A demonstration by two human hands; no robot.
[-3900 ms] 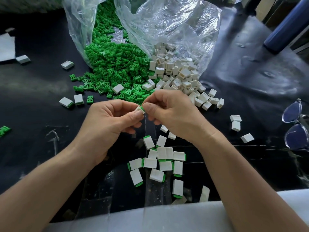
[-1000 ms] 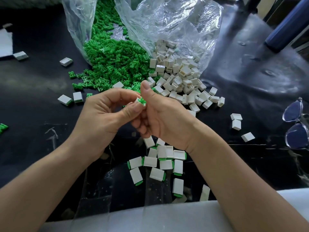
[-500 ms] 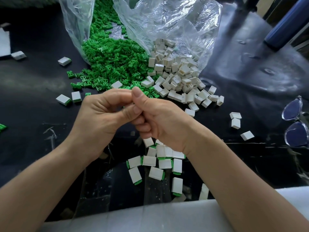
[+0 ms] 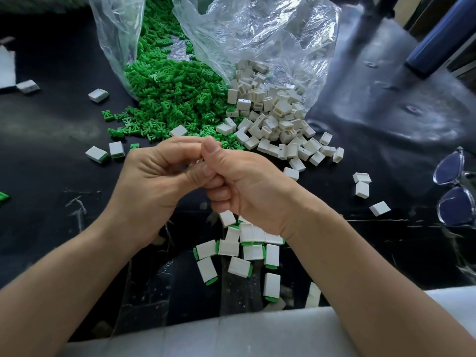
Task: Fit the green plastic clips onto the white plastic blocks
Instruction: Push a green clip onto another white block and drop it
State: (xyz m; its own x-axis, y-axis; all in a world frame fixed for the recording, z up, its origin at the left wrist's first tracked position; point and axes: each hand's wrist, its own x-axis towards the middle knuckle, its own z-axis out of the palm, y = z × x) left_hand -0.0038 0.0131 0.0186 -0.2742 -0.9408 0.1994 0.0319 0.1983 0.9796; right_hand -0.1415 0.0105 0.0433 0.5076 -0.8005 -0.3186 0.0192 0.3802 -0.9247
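Pressing together, L hand [image 4: 154, 181] & R hand [image 4: 247, 188] hide whatever's pinched; can't tell.

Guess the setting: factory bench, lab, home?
Likely a manual assembly bench, workshop or home piecework; can't tell which. Cues: clear plastic bags spilling bulk green plastic clips and white plastic blocks onto a black table, plus a pile of finished clipped blocks.

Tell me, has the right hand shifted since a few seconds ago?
Yes. The right hand has slid a little left, away from the spilled white blocks, and now touches the left hand.
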